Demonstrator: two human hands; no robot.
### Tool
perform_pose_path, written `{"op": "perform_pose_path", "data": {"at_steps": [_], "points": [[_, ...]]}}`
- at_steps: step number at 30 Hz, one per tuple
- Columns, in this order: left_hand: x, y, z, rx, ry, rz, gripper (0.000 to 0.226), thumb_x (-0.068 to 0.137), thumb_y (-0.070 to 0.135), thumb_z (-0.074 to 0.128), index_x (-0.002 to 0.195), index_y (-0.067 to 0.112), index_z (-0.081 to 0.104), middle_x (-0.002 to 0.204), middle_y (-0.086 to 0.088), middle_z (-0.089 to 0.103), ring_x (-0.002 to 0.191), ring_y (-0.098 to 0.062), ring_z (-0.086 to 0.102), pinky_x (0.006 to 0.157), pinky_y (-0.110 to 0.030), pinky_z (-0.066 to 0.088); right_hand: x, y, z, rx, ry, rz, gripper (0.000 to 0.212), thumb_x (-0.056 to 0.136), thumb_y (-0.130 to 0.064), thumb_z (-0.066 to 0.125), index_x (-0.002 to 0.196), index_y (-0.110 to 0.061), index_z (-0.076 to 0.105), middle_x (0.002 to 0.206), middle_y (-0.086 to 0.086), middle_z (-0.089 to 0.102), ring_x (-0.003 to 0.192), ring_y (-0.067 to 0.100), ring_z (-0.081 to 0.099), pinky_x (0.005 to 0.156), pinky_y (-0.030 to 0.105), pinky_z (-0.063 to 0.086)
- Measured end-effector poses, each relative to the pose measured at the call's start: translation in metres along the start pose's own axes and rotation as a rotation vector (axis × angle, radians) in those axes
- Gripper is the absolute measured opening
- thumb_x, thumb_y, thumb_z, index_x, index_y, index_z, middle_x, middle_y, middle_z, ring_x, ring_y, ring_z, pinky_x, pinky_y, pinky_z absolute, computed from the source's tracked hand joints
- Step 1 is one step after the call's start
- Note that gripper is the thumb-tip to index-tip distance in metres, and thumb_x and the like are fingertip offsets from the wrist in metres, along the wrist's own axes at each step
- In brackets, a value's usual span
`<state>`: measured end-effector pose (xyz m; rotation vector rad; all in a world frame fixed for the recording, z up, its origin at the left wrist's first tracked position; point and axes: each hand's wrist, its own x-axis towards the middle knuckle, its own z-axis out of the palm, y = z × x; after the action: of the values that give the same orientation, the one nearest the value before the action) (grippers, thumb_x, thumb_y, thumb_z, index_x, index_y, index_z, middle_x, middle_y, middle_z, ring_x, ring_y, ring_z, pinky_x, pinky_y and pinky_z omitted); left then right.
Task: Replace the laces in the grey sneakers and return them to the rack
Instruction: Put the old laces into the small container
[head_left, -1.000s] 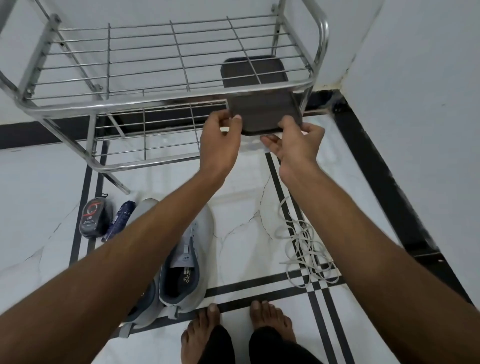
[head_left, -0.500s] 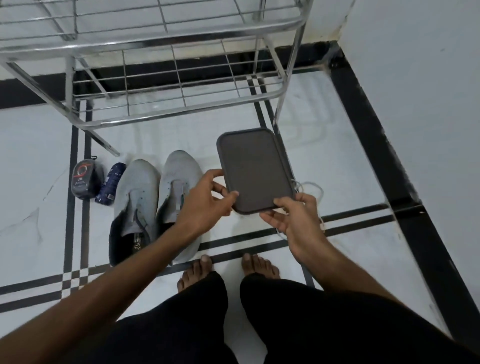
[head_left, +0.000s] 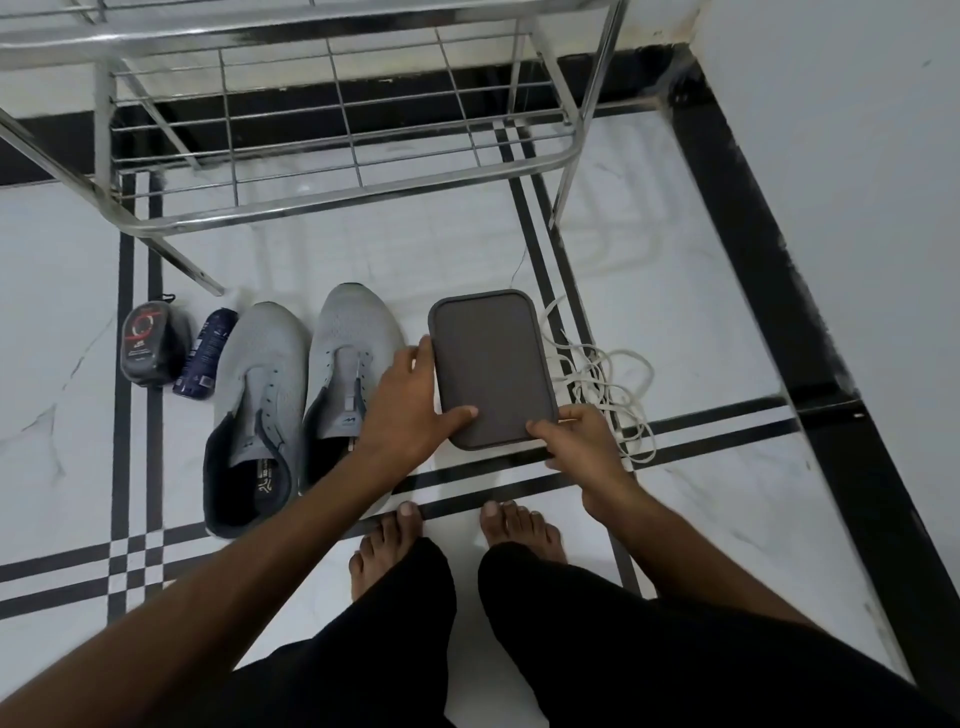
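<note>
grey tray gripped by left hand and right hand, two sneakers

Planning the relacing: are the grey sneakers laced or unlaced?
Unlaced: the grey sneakers show bare eyelets; the white laces lie loose on the floor.

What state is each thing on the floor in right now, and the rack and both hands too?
Tray: flat, held by both hands.
Left hand: grips the tray's left edge.
Right hand: grips the tray's near right corner.
Sneakers: side by side on the floor, unlaced.
Laces: loose tangle on the floor, right of the tray.
Rack: lower shelf bare.
Polish: capped, lying down.
Bottle: lying down.
</note>
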<state>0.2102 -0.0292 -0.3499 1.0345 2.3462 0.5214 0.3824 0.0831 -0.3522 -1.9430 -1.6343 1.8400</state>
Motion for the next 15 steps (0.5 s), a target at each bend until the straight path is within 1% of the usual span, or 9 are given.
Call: {"op": "perform_pose_path", "data": {"at_steps": [2, 3, 4, 5, 7, 10, 12, 15], "points": [[0.011, 0.005, -0.002, 0.066, 0.028, 0.056, 0.112, 0.079, 0.053, 0.076, 0.158, 0.013, 0.006, 0.158, -0.009, 0.020, 0.141, -0.029, 0.029, 0.110, -0.042, 0.038, 0.002, -0.003, -0.002, -0.205, 0.087, -0.137, 0.041, 0.083, -0.030, 0.077, 0.116, -0.020, 0.055, 0.113, 0.000, 0.059, 0.103, 0.017, 0.059, 0.078, 0.030, 0.053], [0.017, 0.007, -0.002, 0.070, 0.015, 0.052, 0.116, 0.078, 0.054, 0.077, 0.158, 0.013, 0.003, 0.160, -0.008, 0.014, 0.144, -0.029, 0.025, 0.111, -0.041, 0.037, 0.005, -0.008, -0.003, -0.309, 0.119, -0.197, 0.049, 0.082, -0.033, 0.078, 0.123, -0.022, 0.053, 0.119, 0.000, 0.055, 0.107, 0.017, 0.057, 0.082, 0.031, 0.052], [0.023, 0.010, -0.002, 0.054, -0.009, 0.033, 0.120, 0.076, 0.053, 0.078, 0.157, 0.012, 0.000, 0.161, -0.008, 0.010, 0.145, -0.029, 0.024, 0.110, -0.040, 0.037, 0.009, -0.013, -0.005, -0.388, 0.145, -0.256, 0.056, 0.082, -0.034, 0.078, 0.129, -0.022, 0.050, 0.126, 0.000, 0.052, 0.113, 0.018, 0.055, 0.088, 0.034, 0.052], [0.028, 0.012, -0.002, 0.025, -0.037, 0.011, 0.122, 0.076, 0.050, 0.080, 0.157, 0.011, -0.002, 0.162, -0.009, 0.008, 0.144, -0.030, 0.028, 0.109, -0.039, 0.038, 0.015, -0.022, -0.006, -0.433, 0.156, -0.322, 0.061, 0.083, -0.034, 0.078, 0.134, -0.022, 0.049, 0.132, 0.002, 0.049, 0.118, 0.020, 0.053, 0.094, 0.038, 0.051], [0.034, 0.015, 0.000, -0.016, -0.079, -0.009, 0.126, 0.075, 0.042, 0.083, 0.156, 0.010, -0.007, 0.161, -0.011, 0.008, 0.140, -0.031, 0.035, 0.106, -0.037, 0.041, 0.029, -0.045, -0.006, -0.484, 0.097, -0.433, 0.067, 0.084, -0.034, 0.077, 0.142, -0.020, 0.046, 0.141, 0.005, 0.046, 0.126, 0.022, 0.051, 0.103, 0.043, 0.048], [0.036, 0.012, 0.004, -0.066, -0.082, -0.025, 0.130, 0.073, 0.035, 0.086, 0.156, 0.010, -0.012, 0.161, -0.011, 0.011, 0.139, -0.030, 0.037, 0.103, -0.036, 0.042, 0.054, -0.088, 0.003, -0.665, -0.051, -0.538, 0.076, 0.082, -0.034, 0.079, 0.146, -0.017, 0.040, 0.142, 0.010, 0.044, 0.128, 0.027, 0.050, 0.106, 0.044, 0.044], [0.036, 0.009, 0.005, -0.107, -0.067, -0.050, 0.132, 0.072, 0.034, 0.087, 0.156, 0.009, -0.012, 0.158, -0.010, 0.019, 0.135, -0.029, 0.041, 0.098, -0.036, 0.044, 0.068, -0.109, 0.012, -0.804, -0.060, -0.581, 0.082, 0.080, -0.035, 0.081, 0.147, -0.014, 0.039, 0.141, 0.012, 0.043, 0.129, 0.029, 0.047, 0.107, 0.039, 0.042], [0.037, 0.005, 0.005, -0.114, -0.045, -0.049, 0.130, 0.069, 0.034, 0.088, 0.157, 0.010, -0.006, 0.153, -0.009, 0.027, 0.129, -0.029, 0.046, 0.092, -0.036, 0.046, 0.083, -0.121, 0.020, -0.880, -0.031, -0.609, 0.073, 0.074, -0.034, 0.086, 0.135, -0.015, 0.049, 0.132, 0.009, 0.045, 0.123, 0.026, 0.048, 0.101, 0.035, 0.043]]}}
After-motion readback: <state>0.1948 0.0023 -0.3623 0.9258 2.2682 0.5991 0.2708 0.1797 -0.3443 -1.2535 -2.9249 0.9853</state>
